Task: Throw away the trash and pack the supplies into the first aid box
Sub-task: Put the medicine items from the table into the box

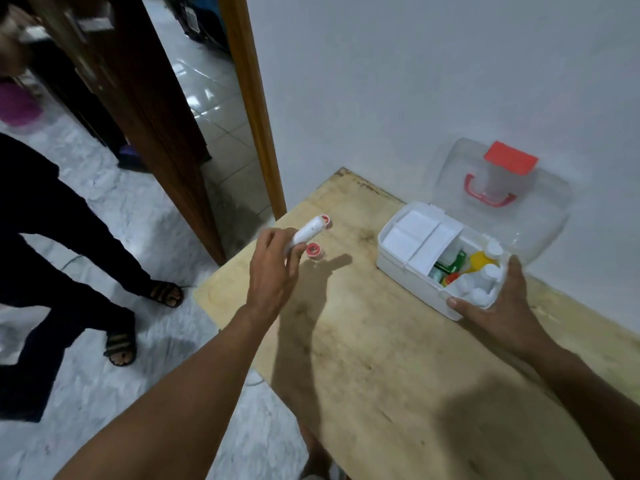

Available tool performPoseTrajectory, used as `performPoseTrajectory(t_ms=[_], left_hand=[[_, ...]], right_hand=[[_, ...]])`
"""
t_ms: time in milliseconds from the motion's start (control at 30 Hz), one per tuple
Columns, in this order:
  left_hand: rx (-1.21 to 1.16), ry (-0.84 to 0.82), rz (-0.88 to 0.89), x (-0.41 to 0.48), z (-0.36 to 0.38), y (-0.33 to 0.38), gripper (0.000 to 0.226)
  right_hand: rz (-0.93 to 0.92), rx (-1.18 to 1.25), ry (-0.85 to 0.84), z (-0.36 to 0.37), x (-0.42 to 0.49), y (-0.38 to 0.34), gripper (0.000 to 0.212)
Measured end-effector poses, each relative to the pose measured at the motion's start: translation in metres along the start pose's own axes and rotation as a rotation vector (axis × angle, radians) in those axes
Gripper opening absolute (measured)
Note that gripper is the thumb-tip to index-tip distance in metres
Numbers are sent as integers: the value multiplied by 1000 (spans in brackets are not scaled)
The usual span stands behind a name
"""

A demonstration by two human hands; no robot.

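The white first aid box point(394, 259) stands open on the wooden table point(381, 358) near the wall, its clear lid point(540, 209) with a red handle tipped back. Inside are white folded packets, white bottles, a yellow bottle and a green item. My right hand point(498, 306) holds the box's near right corner, thumb on the front wall. My left hand point(273, 268) grips a white tube-shaped roll point(308, 232) above the table's left edge. Two small red-and-white tape rolls lie there: one point(314, 251) beside my fingers, another point(326, 221) behind the tube's tip.
A white wall runs behind the table. To the left are a wooden door frame point(256, 109), a dark open door and a tiled floor. Another person in dark trousers and sandals point(121, 344) stands on the floor left of the table.
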State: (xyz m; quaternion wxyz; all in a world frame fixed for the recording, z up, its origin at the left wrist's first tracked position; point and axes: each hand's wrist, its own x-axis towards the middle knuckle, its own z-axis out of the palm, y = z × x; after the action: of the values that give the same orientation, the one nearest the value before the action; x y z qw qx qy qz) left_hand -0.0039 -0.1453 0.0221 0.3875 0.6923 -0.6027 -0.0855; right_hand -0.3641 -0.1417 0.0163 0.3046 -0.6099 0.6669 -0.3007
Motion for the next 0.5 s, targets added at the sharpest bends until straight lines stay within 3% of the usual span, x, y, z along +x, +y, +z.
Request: performPoseTrajectory(t_ms=[133, 267, 500], left_hand=[[-59, -41, 97, 21, 17, 67, 21], [-9, -151, 176, 34, 41, 119, 22], [53, -446, 88, 40, 77, 175, 25]], right_hand=[[91, -36, -33, -2, -1, 9, 130], [139, -54, -52, 1, 0, 11, 144], [103, -79, -37, -3, 3, 12, 142]])
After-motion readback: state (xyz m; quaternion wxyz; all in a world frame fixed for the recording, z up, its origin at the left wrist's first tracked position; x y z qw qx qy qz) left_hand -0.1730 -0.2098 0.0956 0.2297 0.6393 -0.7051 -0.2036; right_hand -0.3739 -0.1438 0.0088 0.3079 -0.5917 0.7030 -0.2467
